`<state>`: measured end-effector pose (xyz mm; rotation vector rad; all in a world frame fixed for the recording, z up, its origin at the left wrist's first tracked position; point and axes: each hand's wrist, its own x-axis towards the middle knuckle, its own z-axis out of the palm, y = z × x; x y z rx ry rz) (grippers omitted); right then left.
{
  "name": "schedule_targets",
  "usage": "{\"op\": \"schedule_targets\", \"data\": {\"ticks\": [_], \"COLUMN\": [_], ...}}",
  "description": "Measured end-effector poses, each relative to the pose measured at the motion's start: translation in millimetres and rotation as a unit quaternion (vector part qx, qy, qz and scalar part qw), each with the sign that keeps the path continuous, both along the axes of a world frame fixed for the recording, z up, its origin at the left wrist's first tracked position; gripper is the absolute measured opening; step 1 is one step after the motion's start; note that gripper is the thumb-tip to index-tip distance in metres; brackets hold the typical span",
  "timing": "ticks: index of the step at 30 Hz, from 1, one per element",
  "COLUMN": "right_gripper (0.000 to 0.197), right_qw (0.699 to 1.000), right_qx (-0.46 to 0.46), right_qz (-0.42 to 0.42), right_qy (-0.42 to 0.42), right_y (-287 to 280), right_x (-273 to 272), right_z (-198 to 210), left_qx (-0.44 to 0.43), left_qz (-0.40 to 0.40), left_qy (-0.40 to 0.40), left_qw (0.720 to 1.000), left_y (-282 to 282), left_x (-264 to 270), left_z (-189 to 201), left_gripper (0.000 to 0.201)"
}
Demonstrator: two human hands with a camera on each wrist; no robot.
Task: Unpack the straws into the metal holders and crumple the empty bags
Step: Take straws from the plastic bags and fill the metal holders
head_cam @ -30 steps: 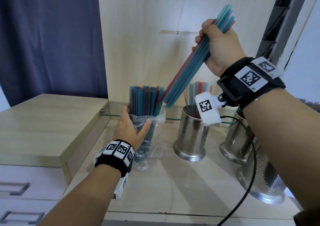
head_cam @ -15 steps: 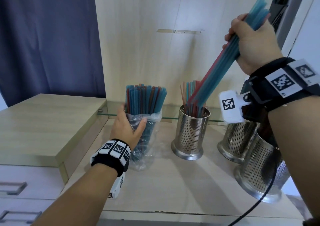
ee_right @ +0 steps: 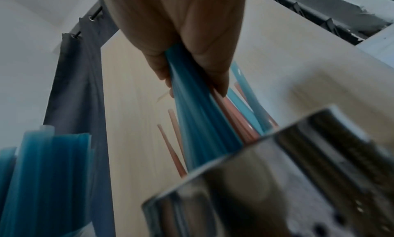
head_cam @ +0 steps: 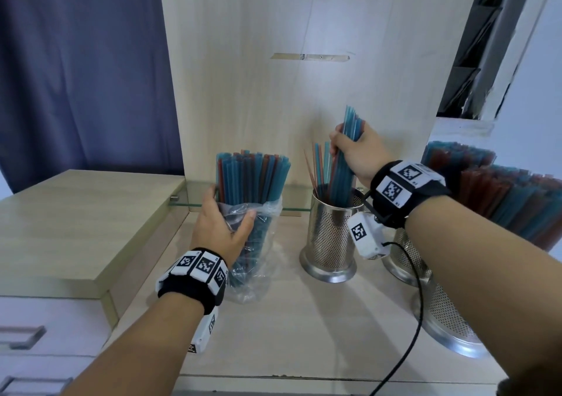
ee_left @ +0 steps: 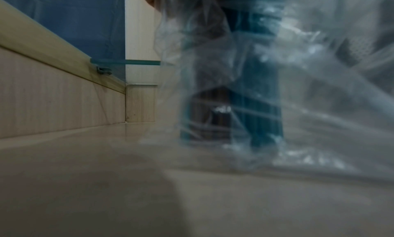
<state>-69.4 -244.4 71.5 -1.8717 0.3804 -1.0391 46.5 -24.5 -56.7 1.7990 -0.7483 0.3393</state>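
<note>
One bundle of straws [head_cam: 345, 164], blue and red, gripped in right hand [head_cam: 357, 155], lower ends down inside perforated metal holder [head_cam: 330, 237] on worktop [head_cam: 304, 328]. Left hand [head_cam: 217, 228] curled round clear plastic bag [head_cam: 258, 243] of upright straws, just left of holder. Two more holders at right, one [head_cam: 450, 316] tilted toward the camera.

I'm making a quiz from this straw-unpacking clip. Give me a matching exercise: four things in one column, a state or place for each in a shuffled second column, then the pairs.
1. left hand
2. right hand
3. plastic bag
4. middle holder

A. stands on the counter, partly full of straws
B. receives a bunch of straws
C. grips the bag
D. grips a bunch of straws

Pairs: 1-C, 2-D, 3-A, 4-B
</note>
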Motion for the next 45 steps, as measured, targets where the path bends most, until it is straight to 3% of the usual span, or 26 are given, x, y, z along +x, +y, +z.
{"op": "schedule_targets", "data": {"ticks": [9,12,17,18,20,22,26,30,32,35,38,41,45], "right_gripper": [0.016,0.039,0.089,0.090,0.084,0.080,0.077,0.065,0.073,0.100,0.124,0.137,0.140], "right_qw": [0.998,0.996,0.974,0.960,0.896,0.839,0.868,0.830,0.856,0.906,0.954,0.972,0.983], "right_qx": [-0.055,-0.065,-0.208,-0.267,-0.418,-0.486,-0.402,-0.468,-0.402,-0.256,-0.142,-0.112,-0.111], "right_qz": [-0.037,-0.036,-0.067,-0.077,-0.151,-0.244,-0.292,-0.280,-0.295,-0.302,-0.250,-0.208,-0.144], "right_qy": [0.009,0.057,0.050,0.036,0.016,0.028,-0.010,-0.119,-0.136,-0.151,-0.088,-0.004,-0.005], "right_y": [-3.1,-3.4,-1.8,-0.4,2.3,-0.5,0.7,4.9,12.5,24.2,25.1,17.4,7.9], "right_x": [7.4,13.1,5.2,1.6,-4.8,-9.5,-25.5,-41.6,-41.7,-38.1,-34.2,-27.1,-10.2], "right_z": [5.0,-6.9,-8.8,-6.0,-4.4,-9.8,-30.2,-50.7,-61.3,-74.2,-70.8,-57.6,-39.2], "left_qx": [0.005,0.008,0.009,0.008,0.006,0.009,0.008,0.009,0.008,0.007,0.007,0.008,0.009], "left_qz": [0.004,0.008,0.011,0.010,0.010,0.011,0.011,0.012,0.008,0.010,0.012,0.010,0.015], "left_qy": [-0.002,-0.002,-0.004,-0.004,-0.006,-0.008,-0.009,-0.006,-0.007,-0.008,-0.008,-0.005,-0.011], "left_qw": [1.000,1.000,1.000,1.000,1.000,1.000,1.000,1.000,1.000,1.000,1.000,1.000,1.000], "left_y": [0.1,0.1,-0.2,-0.4,-1.0,-0.8,0.6,-0.5,-1.0,-0.4,-0.1,0.2,-0.1], "left_x": [-0.5,-0.8,-0.5,-0.1,-0.1,-0.5,0.6,1.3,1.0,-0.1,-1.8,-1.5,-2.3], "left_z": [0.4,0.5,0.0,0.1,0.6,1.1,0.1,-0.9,-0.6,0.0,1.0,0.4,-0.1], "left_gripper": [0.074,0.077,0.080,0.080,0.078,0.077,0.079,0.079,0.079,0.078,0.079,0.079,0.078]}}
